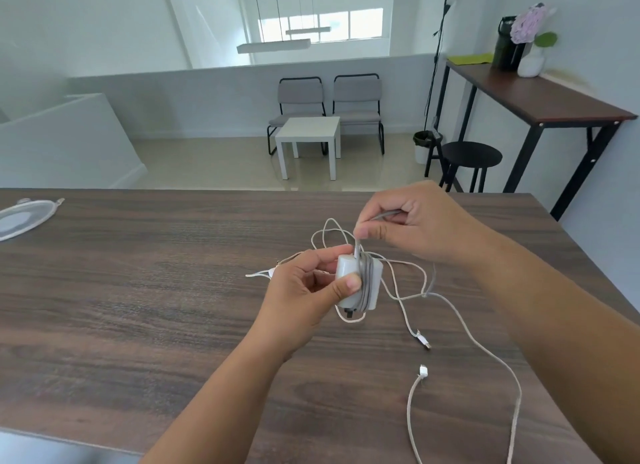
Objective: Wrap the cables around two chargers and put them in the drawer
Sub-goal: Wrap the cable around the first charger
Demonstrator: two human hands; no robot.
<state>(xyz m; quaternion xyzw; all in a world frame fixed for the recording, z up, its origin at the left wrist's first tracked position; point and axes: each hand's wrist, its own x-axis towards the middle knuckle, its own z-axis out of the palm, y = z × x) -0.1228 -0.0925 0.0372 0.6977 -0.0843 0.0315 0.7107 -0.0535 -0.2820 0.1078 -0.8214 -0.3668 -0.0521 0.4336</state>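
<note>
Left hand [304,290] grips the cable-wound charger [360,283]; right hand [408,221] pinches its grey cable [363,276].

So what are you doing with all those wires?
A person is winding a grey cable around a white charger. The left hand holds the charger above the wooden table, and the right hand pinches the cable just above it. A few turns are already on. More white cable lies loose on the table, with two plug ends free. No drawer is in view.
</note>
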